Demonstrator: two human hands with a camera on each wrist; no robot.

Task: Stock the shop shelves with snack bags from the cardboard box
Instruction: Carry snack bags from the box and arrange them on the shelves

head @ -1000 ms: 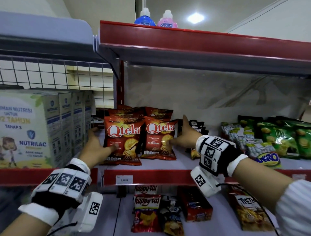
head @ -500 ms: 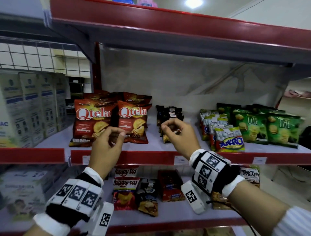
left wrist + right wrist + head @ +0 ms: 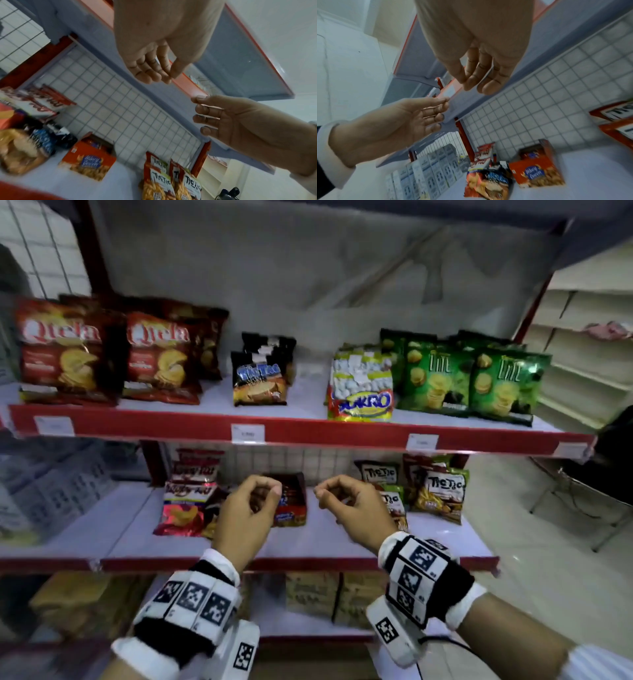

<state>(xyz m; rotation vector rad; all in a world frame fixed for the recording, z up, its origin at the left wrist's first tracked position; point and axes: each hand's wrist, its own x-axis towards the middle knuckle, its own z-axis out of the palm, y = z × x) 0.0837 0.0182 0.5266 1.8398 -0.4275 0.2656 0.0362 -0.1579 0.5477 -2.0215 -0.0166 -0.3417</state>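
Both forearms were raised side by side, each wrist wrapped in a marker-covered band, with the left hand (image 3: 244,513) and right hand (image 3: 356,506) near each other but apart, fingers loosely curled toward the thumbs and holding nothing.

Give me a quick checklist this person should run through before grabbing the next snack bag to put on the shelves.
1. Left hand free: ok, fingers loosely curled, holding nothing.
2. Right hand free: ok, also holding nothing.
3. Qtela bags standing at the upper shelf's front: ok, upright, facing out.
4. Room on the upper shelf: ok, bare patch between the small Tic Tac bags and the Sukro bag.
5. Room on the lower shelf: ok, bare surface right of the orange box.
6. Cardboard box within reach: cannot tell, not identifiable in any view.
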